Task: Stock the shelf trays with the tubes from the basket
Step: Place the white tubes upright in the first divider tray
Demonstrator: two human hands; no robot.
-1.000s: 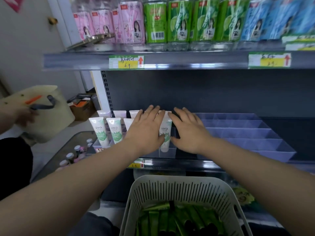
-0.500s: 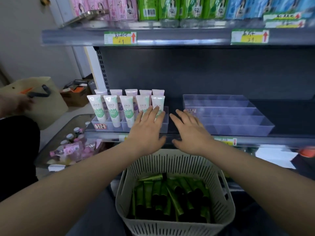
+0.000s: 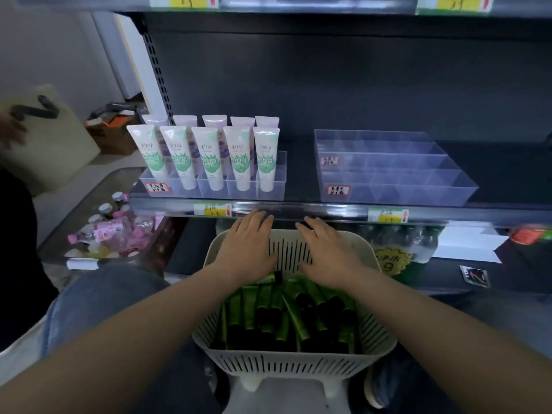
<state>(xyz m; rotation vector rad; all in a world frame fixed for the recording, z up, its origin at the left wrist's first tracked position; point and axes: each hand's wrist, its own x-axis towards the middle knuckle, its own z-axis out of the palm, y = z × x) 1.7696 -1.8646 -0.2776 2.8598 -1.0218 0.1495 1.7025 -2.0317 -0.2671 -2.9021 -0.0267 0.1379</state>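
A white slotted basket (image 3: pixel 292 369) sits on my lap, holding several green tubes with black caps (image 3: pixel 280 312). My left hand (image 3: pixel 248 249) and my right hand (image 3: pixel 328 252) hover flat over the basket's far rim, fingers straight, holding nothing. On the shelf above, a clear tray (image 3: pixel 268 186) at the left holds several upright white tubes (image 3: pixel 209 156) with green leaf print, and a row of purple ones behind. A second clear tray (image 3: pixel 397 192) with dividers stands to the right with nothing in it.
The shelf's front rail (image 3: pixel 298 210) with price tags runs just beyond my fingertips. A bin of small pink bottles (image 3: pixel 110 234) lies at the lower left. Another person's hand (image 3: pixel 12 130) holds a pale container at the far left. Bottled water (image 3: pixel 400 243) sits on the lower shelf.
Both hands have drawn back from the left tray's tubes, down past the shelf rail to above the basket. The view has tilted downward.
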